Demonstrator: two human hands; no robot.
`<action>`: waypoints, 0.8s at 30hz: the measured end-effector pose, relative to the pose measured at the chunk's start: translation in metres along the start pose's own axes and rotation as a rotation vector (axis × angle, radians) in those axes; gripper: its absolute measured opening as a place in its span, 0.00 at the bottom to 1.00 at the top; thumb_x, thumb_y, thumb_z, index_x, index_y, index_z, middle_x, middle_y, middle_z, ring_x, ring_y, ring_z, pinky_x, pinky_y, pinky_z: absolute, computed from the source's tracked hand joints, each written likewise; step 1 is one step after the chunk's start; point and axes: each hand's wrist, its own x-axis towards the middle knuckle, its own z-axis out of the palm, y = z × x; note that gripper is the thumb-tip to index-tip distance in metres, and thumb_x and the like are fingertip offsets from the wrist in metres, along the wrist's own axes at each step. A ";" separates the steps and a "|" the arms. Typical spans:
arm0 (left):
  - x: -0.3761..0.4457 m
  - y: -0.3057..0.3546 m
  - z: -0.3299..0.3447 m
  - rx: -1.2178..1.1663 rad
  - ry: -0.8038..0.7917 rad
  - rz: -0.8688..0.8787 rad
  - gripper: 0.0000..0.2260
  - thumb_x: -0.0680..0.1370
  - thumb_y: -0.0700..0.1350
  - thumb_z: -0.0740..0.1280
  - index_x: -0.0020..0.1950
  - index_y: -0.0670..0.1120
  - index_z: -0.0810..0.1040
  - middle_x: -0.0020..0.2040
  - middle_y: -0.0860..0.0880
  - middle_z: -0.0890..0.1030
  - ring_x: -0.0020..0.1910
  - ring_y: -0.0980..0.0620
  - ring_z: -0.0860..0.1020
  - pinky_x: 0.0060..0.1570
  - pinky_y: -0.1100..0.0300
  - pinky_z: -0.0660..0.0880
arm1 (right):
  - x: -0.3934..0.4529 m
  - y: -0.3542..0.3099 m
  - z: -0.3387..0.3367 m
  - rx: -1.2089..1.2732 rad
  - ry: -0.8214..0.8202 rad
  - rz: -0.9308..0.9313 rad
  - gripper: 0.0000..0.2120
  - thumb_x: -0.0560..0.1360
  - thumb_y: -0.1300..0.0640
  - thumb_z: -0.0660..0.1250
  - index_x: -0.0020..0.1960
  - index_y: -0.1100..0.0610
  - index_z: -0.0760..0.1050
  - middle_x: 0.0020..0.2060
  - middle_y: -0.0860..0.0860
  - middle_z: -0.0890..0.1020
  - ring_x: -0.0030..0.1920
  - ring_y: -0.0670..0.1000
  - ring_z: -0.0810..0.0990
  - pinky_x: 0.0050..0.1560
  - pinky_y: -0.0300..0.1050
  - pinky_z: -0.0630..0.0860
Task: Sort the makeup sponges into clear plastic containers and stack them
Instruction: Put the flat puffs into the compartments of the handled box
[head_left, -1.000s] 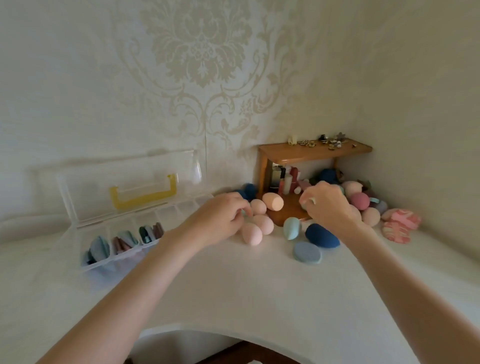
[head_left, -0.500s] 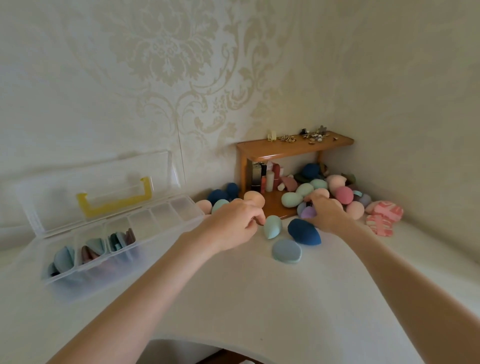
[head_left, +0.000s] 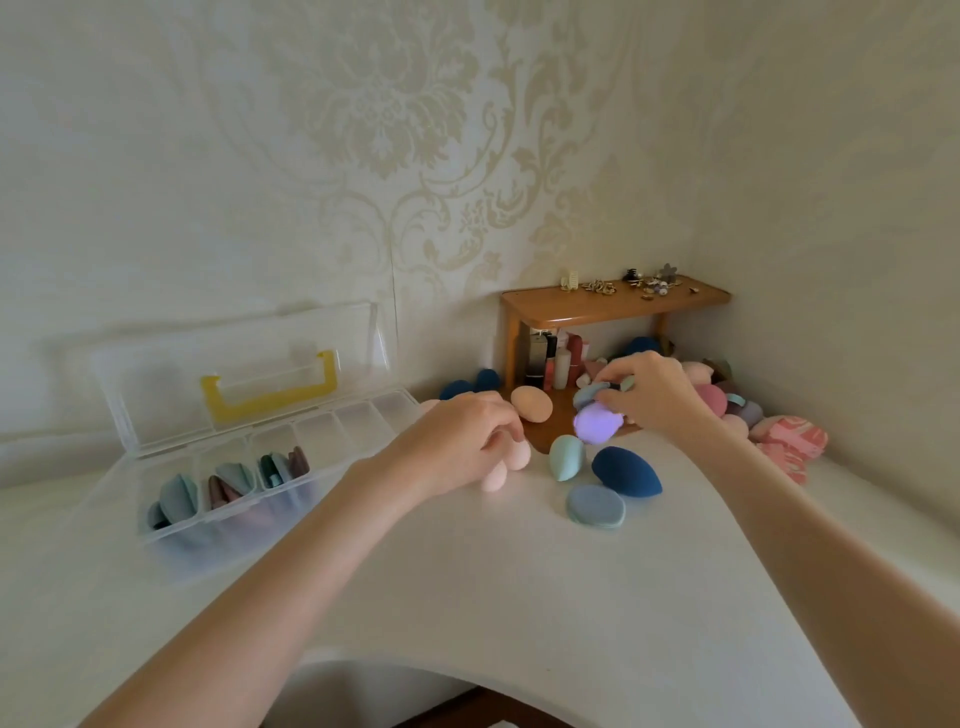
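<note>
A white table (head_left: 519, 597) carries an open clear plastic container (head_left: 249, 457) at far left, a few sponges in its nearer compartments. The left hand (head_left: 457, 441) curls over peach sponges (head_left: 506, 465). The right hand (head_left: 660, 395) pinches a purple sponge (head_left: 595, 423) by the wooden shelf (head_left: 613, 304).

Soft, even daylight, moderately bright; source not visible. Shadows faint and diffuse: pale shade under clear box (head_left: 249, 447) on surface (head_left: 519, 597), darker shade beneath shelf (head_left: 613, 304). No harsh glare; mild sheen on box lid. Wide-angle distortion bent surface edge and stretched forearms toward lower corners. Slight overall softness; hands (head_left: 462, 441) mildly blurred. Purple sponge (head_left: 595, 423) looked overexposed, almost glowing. Wall pattern low-contrast.
</note>
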 end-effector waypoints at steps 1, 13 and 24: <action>-0.004 -0.004 -0.004 0.006 0.012 -0.006 0.11 0.78 0.41 0.58 0.54 0.48 0.79 0.55 0.50 0.77 0.51 0.52 0.75 0.52 0.57 0.72 | 0.002 -0.011 0.002 0.009 0.004 -0.026 0.10 0.75 0.60 0.66 0.55 0.59 0.80 0.49 0.57 0.83 0.42 0.49 0.76 0.38 0.36 0.70; -0.092 -0.086 -0.067 0.031 0.161 -0.366 0.13 0.77 0.35 0.59 0.56 0.45 0.79 0.54 0.46 0.79 0.54 0.47 0.78 0.52 0.59 0.71 | -0.023 -0.188 0.067 0.408 0.030 -0.284 0.10 0.74 0.60 0.67 0.54 0.59 0.74 0.38 0.53 0.79 0.38 0.49 0.75 0.38 0.40 0.73; -0.103 -0.096 -0.067 -0.008 0.220 -0.360 0.14 0.77 0.35 0.58 0.57 0.44 0.79 0.58 0.48 0.80 0.58 0.49 0.78 0.57 0.59 0.72 | -0.034 -0.213 0.106 0.028 -0.179 -0.402 0.15 0.78 0.60 0.55 0.53 0.62 0.80 0.49 0.58 0.82 0.48 0.55 0.77 0.42 0.44 0.72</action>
